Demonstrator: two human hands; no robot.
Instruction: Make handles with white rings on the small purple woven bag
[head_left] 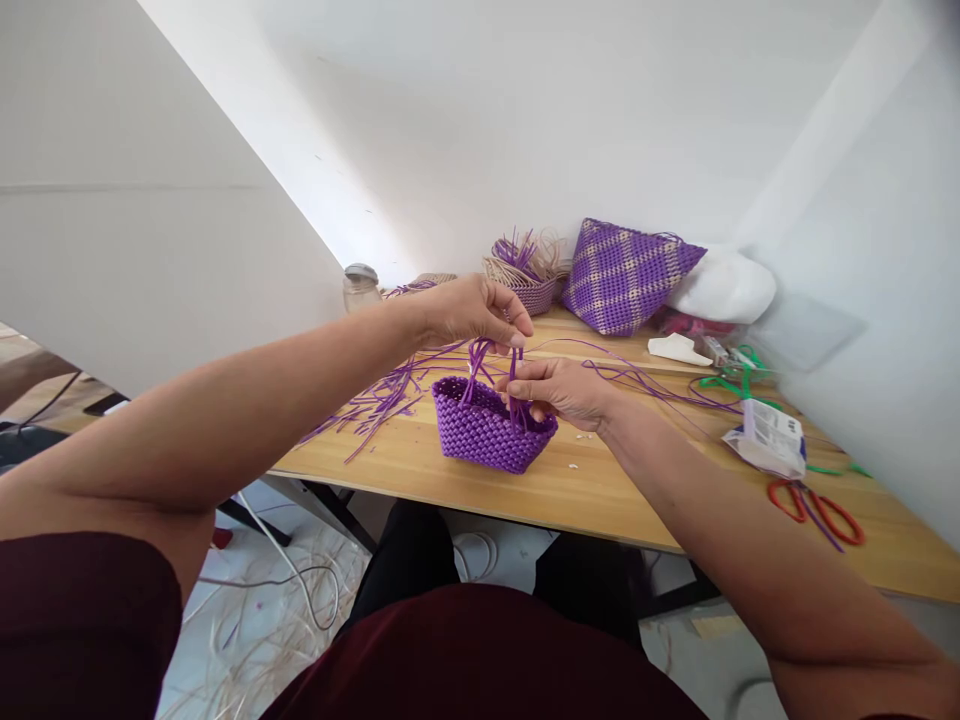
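A small purple woven basket (491, 440) stands upright near the front edge of the wooden table. Purple strands (474, 372) rise from its rim and arch over as a handle. My left hand (480, 312) is above the basket, its fingers pinched on the top of these handle strands. Lower down on the right, my right hand (555, 388) closes thumb and fingers on the strands at the handle's right leg, just over the rim. Part of the basket's inside is hidden behind the strands and my fingers.
Loose purple strips (382, 405) lie left of the basket. Behind are a container of strips (534, 296), a purple-and-beige woven bag (630, 275) and a jar (361, 290). To the right lie a white packet (772, 438), green strands (742, 375) and red-handled scissors (836, 520).
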